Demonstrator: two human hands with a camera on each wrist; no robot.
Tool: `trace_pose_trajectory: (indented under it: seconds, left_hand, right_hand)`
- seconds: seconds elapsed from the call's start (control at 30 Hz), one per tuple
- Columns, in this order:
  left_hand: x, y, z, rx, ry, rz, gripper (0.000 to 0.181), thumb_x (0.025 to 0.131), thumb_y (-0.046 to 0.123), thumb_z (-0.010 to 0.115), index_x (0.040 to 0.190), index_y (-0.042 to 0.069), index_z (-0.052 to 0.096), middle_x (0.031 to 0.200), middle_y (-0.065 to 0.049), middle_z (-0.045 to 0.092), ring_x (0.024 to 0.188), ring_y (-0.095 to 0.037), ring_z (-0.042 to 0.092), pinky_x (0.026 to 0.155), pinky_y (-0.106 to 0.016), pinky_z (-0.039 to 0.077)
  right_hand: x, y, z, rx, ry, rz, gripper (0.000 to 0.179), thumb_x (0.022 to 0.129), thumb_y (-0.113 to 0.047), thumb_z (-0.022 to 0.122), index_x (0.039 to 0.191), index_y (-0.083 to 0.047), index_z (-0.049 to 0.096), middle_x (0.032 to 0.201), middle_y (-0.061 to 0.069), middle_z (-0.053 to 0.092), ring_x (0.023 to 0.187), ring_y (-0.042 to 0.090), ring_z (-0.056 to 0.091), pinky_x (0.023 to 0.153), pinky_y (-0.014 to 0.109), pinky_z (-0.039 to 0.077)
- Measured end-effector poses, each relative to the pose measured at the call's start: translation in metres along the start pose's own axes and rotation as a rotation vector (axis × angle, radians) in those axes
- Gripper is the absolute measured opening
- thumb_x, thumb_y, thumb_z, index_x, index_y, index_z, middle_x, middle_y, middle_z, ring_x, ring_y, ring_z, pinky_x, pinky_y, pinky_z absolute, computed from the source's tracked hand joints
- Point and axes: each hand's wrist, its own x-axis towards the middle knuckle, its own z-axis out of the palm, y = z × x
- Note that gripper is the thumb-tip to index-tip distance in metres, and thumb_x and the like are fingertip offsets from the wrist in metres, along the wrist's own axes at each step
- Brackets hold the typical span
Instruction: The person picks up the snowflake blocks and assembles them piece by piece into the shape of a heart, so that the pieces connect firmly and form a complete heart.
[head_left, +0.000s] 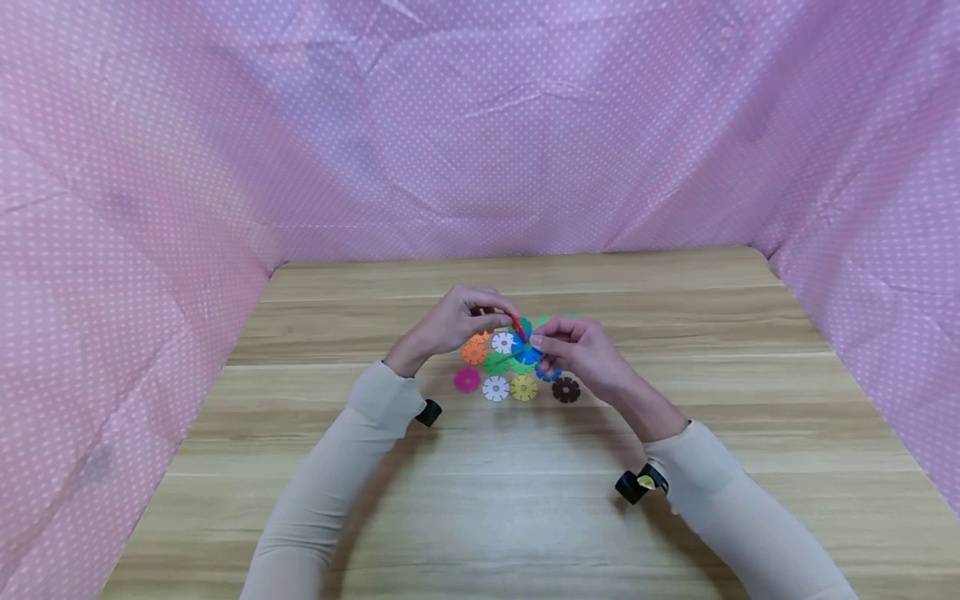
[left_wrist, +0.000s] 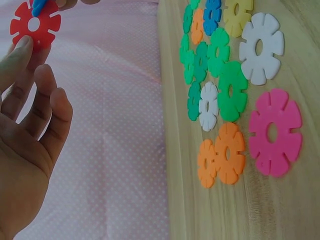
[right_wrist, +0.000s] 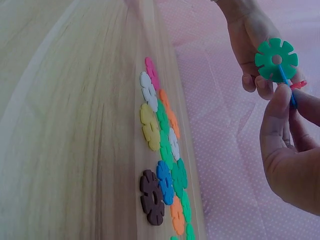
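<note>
Close above the group of notched plastic discs, my left hand pinches a red disc between thumb and fingers. Facing it, my right hand pinches a blue disc at its edge. In the right wrist view a teal-green disc meets the edge-on blue disc, and the red one sits against the blue as well. These three discs form one small cluster between both hands. The left hand's other fingers are loosely bent and hold nothing.
Flat on the wooden table lie more notched discs: pink, white, yellow, dark brown, blue, and several orange and green ones. Pink dotted cloth hangs behind the table and at both sides.
</note>
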Motion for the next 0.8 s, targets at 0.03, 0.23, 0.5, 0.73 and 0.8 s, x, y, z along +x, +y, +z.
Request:
trace_pose_trajectory:
  seconds: [0.03, 0.23, 0.5, 0.73, 0.8]
  left_hand:
    - [0.000, 0.000, 0.000, 0.005, 0.002, -0.006, 0.012, 0.097, 0.007, 0.067, 0.104, 0.006, 0.077, 0.096, -0.001, 0.071, 0.070, -0.031, 0.051, 0.057, -0.028, 0.042]
    - [-0.002, 0.000, 0.000, 0.035, 0.025, -0.063, 0.015, 0.098, 0.011, 0.067, 0.110, 0.007, 0.076, 0.100, -0.001, 0.073, 0.074, -0.022, 0.057, 0.060, -0.031, 0.046]
    - [-0.016, -0.006, -0.013, -0.003, 0.197, -0.193, 0.024, 0.100, 0.022, 0.065, 0.119, 0.009, 0.073, 0.108, -0.009, 0.073, 0.079, -0.037, 0.056, 0.062, -0.028, 0.049]
    - [-0.034, -0.013, -0.014, -0.032, 0.319, -0.236, 0.023, 0.095, 0.020, 0.073, 0.115, 0.008, 0.074, 0.101, -0.010, 0.072, 0.078, -0.036, 0.059, 0.064, -0.034, 0.052]
    - [-0.039, -0.014, -0.012, -0.040, 0.360, -0.238, 0.021, 0.094, 0.018, 0.074, 0.112, 0.007, 0.075, 0.097, -0.010, 0.071, 0.076, -0.033, 0.059, 0.063, -0.033, 0.053]
  right_hand:
    - [0.000, 0.000, 0.000, -0.004, 0.001, 0.008, 0.017, 0.100, -0.007, 0.063, 0.106, 0.008, 0.064, 0.087, 0.011, 0.064, 0.068, 0.017, 0.061, 0.063, 0.025, 0.055]
    - [0.001, -0.001, -0.001, -0.038, -0.007, 0.018, 0.023, 0.100, -0.009, 0.064, 0.111, 0.010, 0.065, 0.087, 0.013, 0.063, 0.070, 0.017, 0.060, 0.065, 0.026, 0.055]
    - [0.003, 0.003, -0.005, -0.019, 0.022, -0.006, 0.019, 0.100, -0.008, 0.064, 0.109, 0.009, 0.065, 0.087, 0.009, 0.065, 0.071, 0.016, 0.062, 0.070, 0.027, 0.057]
    - [0.004, 0.005, -0.008, 0.015, 0.044, -0.032, 0.015, 0.098, -0.006, 0.065, 0.106, 0.008, 0.065, 0.088, 0.012, 0.066, 0.072, 0.016, 0.065, 0.071, 0.028, 0.058]
    - [0.004, 0.005, -0.009, 0.025, 0.045, -0.037, 0.014, 0.098, -0.004, 0.065, 0.106, 0.007, 0.064, 0.089, 0.013, 0.067, 0.072, 0.015, 0.065, 0.071, 0.028, 0.058]
